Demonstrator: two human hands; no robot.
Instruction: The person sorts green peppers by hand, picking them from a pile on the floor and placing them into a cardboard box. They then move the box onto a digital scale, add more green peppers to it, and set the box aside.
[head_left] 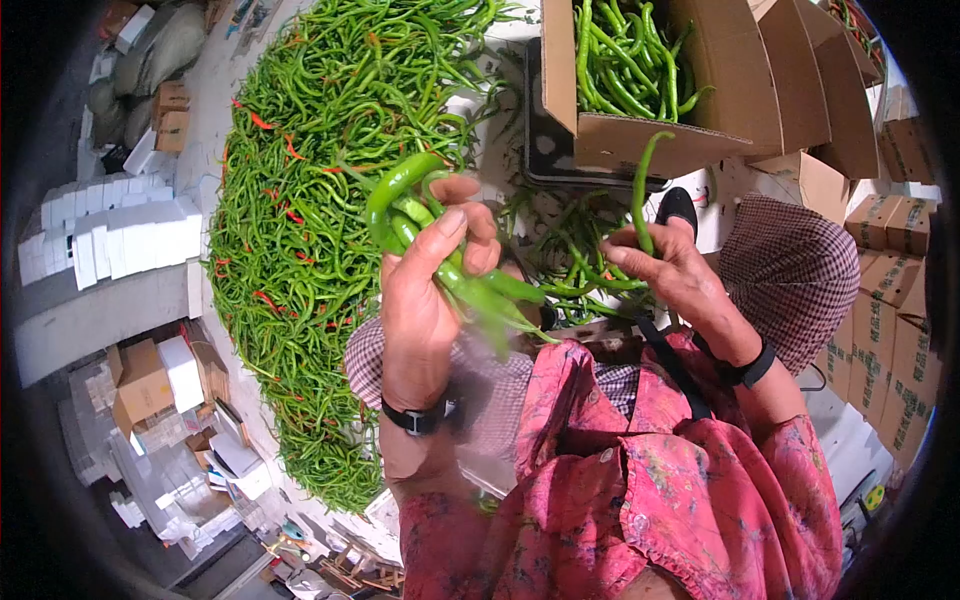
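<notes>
Several green chili peppers are bunched in my left hand, fingers wrapped round them; the lower ends are blurred. My right hand pinches one long, curved green pepper that points upward. Beyond my left hand spreads a large heap of green peppers with a few red ones in it. Above my right hand stands an open cardboard box with green peppers inside, on a dark platform. Loose peppers lie below it, between my hands.
More open cardboard boxes stand at the upper right, with printed cartons stacked below. White stacked pieces and an open box are at the left. My knees in checked cloth flank the work area.
</notes>
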